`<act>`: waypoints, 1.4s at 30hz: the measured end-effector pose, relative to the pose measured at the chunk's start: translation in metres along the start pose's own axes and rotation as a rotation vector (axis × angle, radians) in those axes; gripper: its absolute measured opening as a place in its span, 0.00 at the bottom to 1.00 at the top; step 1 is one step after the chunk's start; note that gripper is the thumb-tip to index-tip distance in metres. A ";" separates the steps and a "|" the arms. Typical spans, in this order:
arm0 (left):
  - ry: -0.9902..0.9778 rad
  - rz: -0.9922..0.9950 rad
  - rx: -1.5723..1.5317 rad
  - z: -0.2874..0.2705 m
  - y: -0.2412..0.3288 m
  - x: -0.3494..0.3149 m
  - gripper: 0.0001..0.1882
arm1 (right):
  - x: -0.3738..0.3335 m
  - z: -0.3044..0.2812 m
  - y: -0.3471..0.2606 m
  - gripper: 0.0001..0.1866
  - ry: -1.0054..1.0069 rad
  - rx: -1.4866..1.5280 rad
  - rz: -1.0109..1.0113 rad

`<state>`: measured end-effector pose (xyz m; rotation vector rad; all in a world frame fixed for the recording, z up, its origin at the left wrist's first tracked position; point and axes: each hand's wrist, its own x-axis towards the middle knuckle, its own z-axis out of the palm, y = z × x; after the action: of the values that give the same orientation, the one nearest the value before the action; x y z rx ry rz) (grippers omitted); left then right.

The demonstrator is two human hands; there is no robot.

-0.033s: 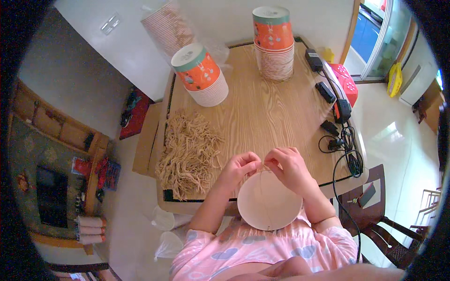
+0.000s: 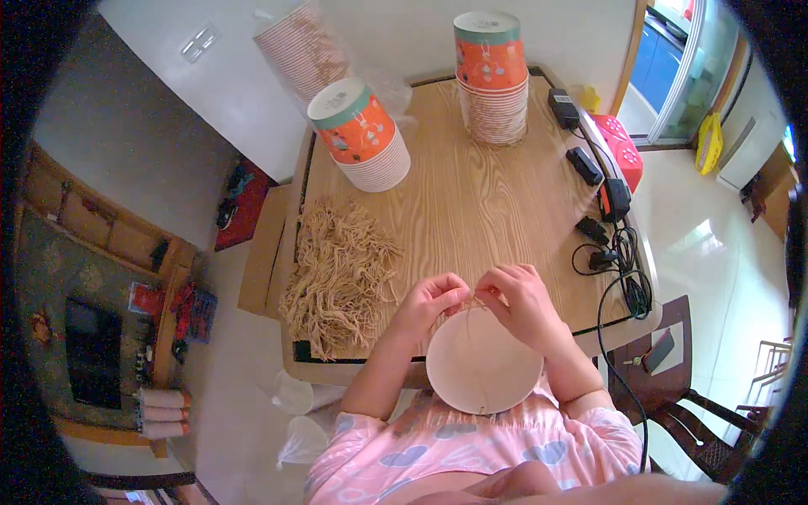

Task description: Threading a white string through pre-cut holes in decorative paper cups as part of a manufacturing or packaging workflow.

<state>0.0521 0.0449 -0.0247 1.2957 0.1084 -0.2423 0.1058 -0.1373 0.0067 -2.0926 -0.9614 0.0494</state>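
A white paper bucket (image 2: 475, 379), its open mouth facing up, stands against my lap at the table's near edge. A thin tan cord (image 2: 476, 358) runs across its inside from the far rim to the near rim. At the far rim, my left hand (image 2: 433, 305) pinches the cord between thumb and forefinger. My right hand (image 2: 515, 299) is closed on the same cord just beside it, fingertips almost meeting. The exact knot or loop between the fingertips is too small to make out. To the left lies a loose pile of tan cords (image 2: 341, 273).
Stacks of upturned paper buckets, one orange and green (image 2: 358, 135) and another (image 2: 492, 76), stand at the back of the wooden table (image 2: 454, 202). A bagged stack (image 2: 303, 50) leans behind them. Black adapters (image 2: 614, 200) and a coiled cable (image 2: 631, 269) line the right edge.
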 end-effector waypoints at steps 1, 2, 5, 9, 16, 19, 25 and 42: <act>-0.006 0.000 -0.013 -0.001 -0.002 0.001 0.05 | -0.001 0.000 0.000 0.05 0.019 -0.031 -0.011; -0.012 0.000 -0.025 -0.001 -0.003 0.002 0.06 | -0.003 0.000 -0.001 0.05 0.038 -0.063 -0.021; 0.010 -0.002 -0.033 0.001 -0.004 0.003 0.06 | -0.006 0.000 -0.005 0.06 0.141 -0.183 -0.062; -0.034 0.000 -0.040 -0.003 -0.009 0.006 0.06 | -0.011 0.003 -0.008 0.06 0.193 -0.274 -0.124; -0.075 0.040 0.008 -0.005 -0.011 0.008 0.06 | -0.013 0.002 -0.010 0.07 0.180 -0.232 -0.158; -0.062 0.009 -0.019 -0.001 -0.008 0.007 0.06 | -0.012 0.002 -0.010 0.07 0.137 -0.246 -0.162; -0.044 -0.002 -0.067 0.001 -0.008 0.006 0.05 | -0.009 0.002 -0.008 0.07 0.136 -0.242 -0.174; -0.017 0.111 0.158 -0.006 -0.010 0.006 0.03 | 0.002 -0.010 0.013 0.08 -0.025 0.187 0.003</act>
<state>0.0559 0.0471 -0.0369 1.4517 0.0023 -0.1689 0.1181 -0.1475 0.0048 -1.9256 -0.9323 0.1610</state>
